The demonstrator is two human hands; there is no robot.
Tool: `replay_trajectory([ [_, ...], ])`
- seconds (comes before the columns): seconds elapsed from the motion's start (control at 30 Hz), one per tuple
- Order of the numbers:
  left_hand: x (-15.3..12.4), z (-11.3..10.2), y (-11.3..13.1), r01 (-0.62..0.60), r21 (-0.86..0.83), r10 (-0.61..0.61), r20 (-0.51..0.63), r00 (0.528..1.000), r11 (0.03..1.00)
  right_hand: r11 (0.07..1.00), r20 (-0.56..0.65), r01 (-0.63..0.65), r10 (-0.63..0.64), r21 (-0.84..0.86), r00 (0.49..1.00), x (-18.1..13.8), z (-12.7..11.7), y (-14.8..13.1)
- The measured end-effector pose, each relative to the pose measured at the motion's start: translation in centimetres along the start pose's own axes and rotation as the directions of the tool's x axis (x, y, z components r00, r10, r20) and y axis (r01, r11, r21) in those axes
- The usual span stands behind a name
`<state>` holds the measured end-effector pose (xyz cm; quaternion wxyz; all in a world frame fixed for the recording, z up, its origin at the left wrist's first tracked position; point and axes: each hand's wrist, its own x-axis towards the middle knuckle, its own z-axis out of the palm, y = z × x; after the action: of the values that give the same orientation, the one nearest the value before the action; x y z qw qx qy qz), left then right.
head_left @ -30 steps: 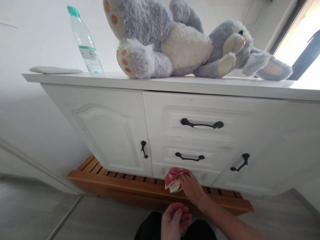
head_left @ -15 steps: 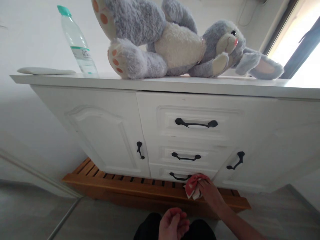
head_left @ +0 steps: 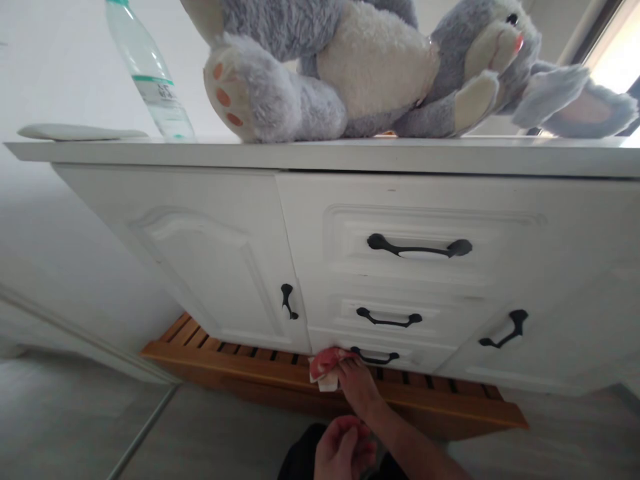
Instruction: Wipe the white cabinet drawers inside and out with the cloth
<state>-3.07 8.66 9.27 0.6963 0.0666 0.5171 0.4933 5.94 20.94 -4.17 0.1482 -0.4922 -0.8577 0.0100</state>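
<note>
A red and white cloth point(head_left: 326, 368) is bunched under my right hand point(head_left: 357, 385), whose fingers press on it. It lies against the bottom drawer front of the white cabinet point(head_left: 200, 163), left of that drawer's black handle point(head_left: 375, 357) and just above the slatted wooden bench point(head_left: 240, 360). Low in the view, my left hand point(head_left: 345, 450) is held before my knees with its fingers curled in, and I see nothing in it. Part of my right forearm passes close behind it.
On the cabinet top lie a grey plush rabbit point(head_left: 380, 63) and a flat pale object point(head_left: 80, 132), and a plastic bottle point(head_left: 147, 77) stands there too. Black handles point(head_left: 420, 247) stick out from the drawers and doors. The bench edge juts out beneath.
My right hand has moved left with the cloth, from the right end of the bottom handle to its left side. The view has shifted slightly closer. My left hand stays curled.
</note>
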Motion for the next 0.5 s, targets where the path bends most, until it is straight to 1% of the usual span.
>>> replay_trajectory([
  [0.07,0.0,-0.5,0.4,-0.012,-0.005,0.012,-0.004,1.0,1.0,1.0,-0.011,-0.002,0.002,-0.013,1.0,0.6,-0.2,-0.7],
  [0.17,-0.2,-0.7,0.5,-0.003,-0.022,0.003,0.011,1.0,1.0,0.998,-0.064,0.061,-0.063,-0.035,0.996,0.2,-1.7,-0.7],
  [0.33,-0.8,0.5,-0.4,0.037,-0.02,-0.035,0.079,0.996,0.999,0.995,-0.175,0.049,-0.063,-0.082,0.983,-0.3,-5.2,-0.7],
  [0.43,-1.1,0.8,-0.8,0.057,-0.008,-0.056,0.095,0.994,0.998,0.99,-0.193,0.028,-0.055,-0.139,0.98,-1.5,-7.0,0.2],
  [0.5,-1.3,0.6,-0.9,0.068,0.005,-0.068,0.087,0.994,0.998,0.988,-0.185,-0.014,-0.015,-0.156,0.983,-3.0,-8.2,1.5],
])
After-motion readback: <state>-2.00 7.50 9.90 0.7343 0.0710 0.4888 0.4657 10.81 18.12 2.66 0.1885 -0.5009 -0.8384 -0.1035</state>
